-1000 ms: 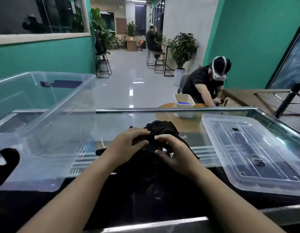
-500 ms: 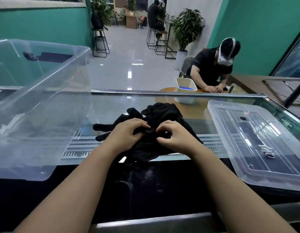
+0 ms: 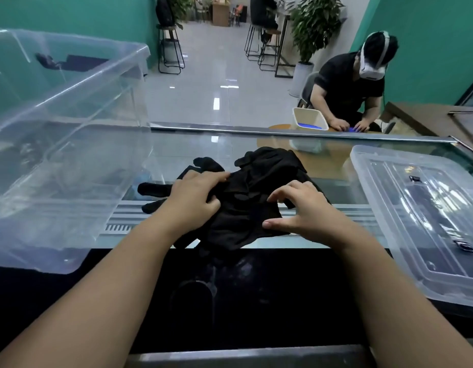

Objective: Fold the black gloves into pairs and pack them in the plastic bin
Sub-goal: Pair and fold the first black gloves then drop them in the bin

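The left hand [image 3: 195, 197] lies on the left part of the pile of black gloves [image 3: 246, 205], its fingers bent over the fabric and gripping a bunch of it. The right hand [image 3: 301, 211] sits at the pile's right edge, fingers arched with the tips on the cloth and the thumb along the near hem; it looks like a light pinch, though I cannot tell for sure that anything is clamped. The gloves form one dark heap on the glass worktop [image 3: 230, 155], a few glove fingers sticking out to the left.

The plastic bin [image 3: 70, 123] stands just left of the heap, clear-walled and open at the top. I cannot make out anything packed inside it. Its lid [image 3: 421, 216] lies flat to the right.

The risk here, as I judge it, is mismatching: black on black, the gloves are hard to tell apart, so a pull could bring up two tangled gloves or drag the heap. The near edge overhangs the dark front strip, so a glove could slide off toward the person.
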